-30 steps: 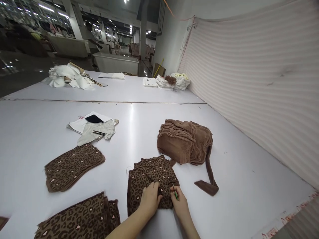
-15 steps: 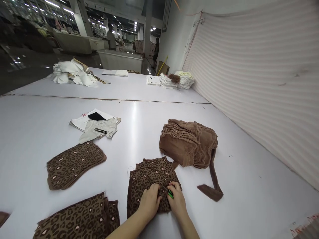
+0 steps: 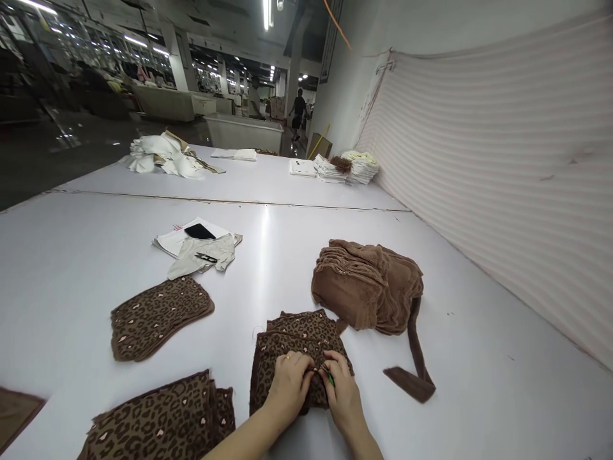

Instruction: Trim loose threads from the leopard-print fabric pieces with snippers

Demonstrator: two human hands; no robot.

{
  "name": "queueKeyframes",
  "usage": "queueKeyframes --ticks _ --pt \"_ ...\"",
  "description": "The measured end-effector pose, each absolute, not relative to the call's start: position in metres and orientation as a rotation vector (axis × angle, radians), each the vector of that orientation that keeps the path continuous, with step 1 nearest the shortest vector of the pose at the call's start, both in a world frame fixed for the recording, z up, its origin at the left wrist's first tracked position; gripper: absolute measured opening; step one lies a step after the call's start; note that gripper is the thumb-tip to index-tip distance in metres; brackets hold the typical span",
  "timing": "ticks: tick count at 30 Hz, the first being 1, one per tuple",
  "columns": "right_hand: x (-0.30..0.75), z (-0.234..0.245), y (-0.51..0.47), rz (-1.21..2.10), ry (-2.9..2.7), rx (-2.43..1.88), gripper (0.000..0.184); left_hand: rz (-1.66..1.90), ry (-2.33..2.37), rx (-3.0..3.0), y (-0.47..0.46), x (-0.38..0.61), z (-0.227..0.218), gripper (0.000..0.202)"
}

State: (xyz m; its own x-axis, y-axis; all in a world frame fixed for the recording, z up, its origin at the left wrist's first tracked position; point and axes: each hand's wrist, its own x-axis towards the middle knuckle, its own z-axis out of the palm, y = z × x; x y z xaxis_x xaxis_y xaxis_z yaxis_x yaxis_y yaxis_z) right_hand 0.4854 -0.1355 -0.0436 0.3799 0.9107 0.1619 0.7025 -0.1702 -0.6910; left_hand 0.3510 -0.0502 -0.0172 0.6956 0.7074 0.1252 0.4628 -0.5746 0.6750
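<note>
Head camera, now; taking the brown pile point(image 3: 368, 287) as landmark, any containers?

"One; a pale bin point(image 3: 245, 135) stands far beyond the pile and to its left, past the table point(image 3: 287, 243); I can't make out what it holds."

"And the thing under the hands?"

"Leopard cloth point(image 3: 297, 342), layered, lying on the table; it is on the near side of the pile, a little to its left."

"Which way does it point?"

"Its dark left edge runs away from the wearer; more layers jut out at the back; the hands hide much of the near part and the visible sides look alike in length, so I can't name a long axis."

"How do the hands grip?"

"Left hand point(image 3: 290, 383) rests on it with bent fingers; whether it pinches a fold I can't tell; right hand point(image 3: 343, 396) is curled round a green tool point(image 3: 330, 378), which slants back and leftward; its tip is too small to make out."

"What else is near?"

"Left of the pile, black snips point(image 3: 205, 257) on a rag point(image 3: 184, 262), and a leopard side stack point(image 3: 160, 316), its long axis slanting, right end farther from the wearer; from the pile's right end, a strip point(image 3: 416, 345) trails nearer."
</note>
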Motion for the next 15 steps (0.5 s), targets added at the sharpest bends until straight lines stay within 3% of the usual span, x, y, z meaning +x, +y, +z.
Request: queueKeyframes --ticks 7,15 --pt "0.461 -0.012 -0.149 0.398 -1.03 -1.932 0.024 0.612 0.911 2.36 -0.056 0.341 -0.017 0.015" --pt "0.432 -0.021 -0.177 1.117 -0.305 -1.629 0.061 0.771 0.77 2.554 -0.067 0.331 -0.022 0.016"
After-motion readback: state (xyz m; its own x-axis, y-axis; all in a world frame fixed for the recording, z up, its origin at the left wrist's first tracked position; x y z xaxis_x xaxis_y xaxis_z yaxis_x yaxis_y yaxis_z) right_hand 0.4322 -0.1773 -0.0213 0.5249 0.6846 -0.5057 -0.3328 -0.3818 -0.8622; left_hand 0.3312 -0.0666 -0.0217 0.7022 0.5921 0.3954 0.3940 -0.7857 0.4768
